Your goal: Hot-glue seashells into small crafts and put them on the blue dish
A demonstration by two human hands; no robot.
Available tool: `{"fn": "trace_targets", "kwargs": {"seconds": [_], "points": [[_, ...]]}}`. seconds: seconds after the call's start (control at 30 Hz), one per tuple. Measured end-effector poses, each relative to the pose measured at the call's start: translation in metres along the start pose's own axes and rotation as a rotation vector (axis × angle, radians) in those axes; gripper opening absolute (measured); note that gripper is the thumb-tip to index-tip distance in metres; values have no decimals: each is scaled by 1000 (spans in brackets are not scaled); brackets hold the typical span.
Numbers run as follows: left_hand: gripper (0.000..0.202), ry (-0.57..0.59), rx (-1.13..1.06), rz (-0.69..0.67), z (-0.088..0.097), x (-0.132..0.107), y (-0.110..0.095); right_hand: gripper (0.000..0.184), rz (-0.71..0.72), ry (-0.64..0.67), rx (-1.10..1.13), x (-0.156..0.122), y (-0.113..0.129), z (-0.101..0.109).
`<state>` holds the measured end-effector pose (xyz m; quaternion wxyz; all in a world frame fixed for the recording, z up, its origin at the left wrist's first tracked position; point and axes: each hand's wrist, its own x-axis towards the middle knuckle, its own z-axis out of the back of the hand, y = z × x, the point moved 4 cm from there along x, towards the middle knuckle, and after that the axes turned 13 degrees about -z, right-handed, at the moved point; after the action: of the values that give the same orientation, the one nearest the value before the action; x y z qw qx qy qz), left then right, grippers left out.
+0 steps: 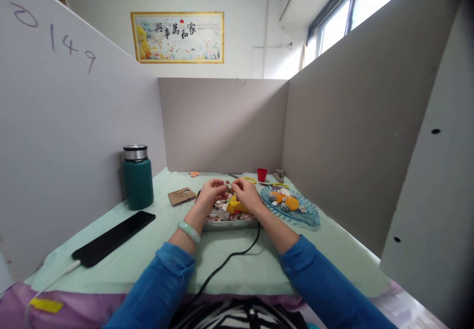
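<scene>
Both hands meet above a shallow metal tray filled with small shells. My left hand, with a pale green bangle below it, is closed in a pinch at a small brown-and-white shell. Close beside it, my right hand has thumb and fingers pinched together; what is between them is too small to make out. A yellow piece, perhaps a starfish, lies on the shells under the right hand. The hands hide the back of the tray.
To the right, a blue glass dish holds orange pieces and shells. Behind stand a red cup and yellow-handled scissors. At left are cardboard, a green bottle and a phone. A black cable crosses the front; partitions enclose the table.
</scene>
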<state>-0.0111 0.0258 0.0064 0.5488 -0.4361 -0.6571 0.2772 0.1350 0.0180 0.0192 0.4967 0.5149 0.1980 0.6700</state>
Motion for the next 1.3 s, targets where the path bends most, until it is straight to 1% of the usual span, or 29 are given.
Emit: {"fn": "trace_targets", "kwargs": {"seconds": [0.07,0.13,0.27,0.4,0.57,0.77,0.97,1.17,1.3], "points": [[43,13,47,-25,-1,-1,-3,15,-25,15,9,0,1,1],[44,51,76,-44,-4,-2,-6,14,-58,36,20,-1,1,2],[39,114,96,-64,-7,-3,-8,16,-117,72,40,0,0,2],[38,107,86,-56,-5,-2,-5,17,-124,81,52,0,-1,1],[40,116,70,-56,-4,1,-2,17,-91,56,25,-1,2,3],[38,87,97,-62,-4,1,-3,17,-53,48,4,-1,3,4],[36,83,127,-78,-4,2,-5,18,-38,49,9,-1,1,3],[33,36,171,-130,-4,1,-7,22,-66,88,73,1,-1,1],[31,46,176,-151,-6,-1,-8,19,-151,140,184,2,-4,-3]]}}
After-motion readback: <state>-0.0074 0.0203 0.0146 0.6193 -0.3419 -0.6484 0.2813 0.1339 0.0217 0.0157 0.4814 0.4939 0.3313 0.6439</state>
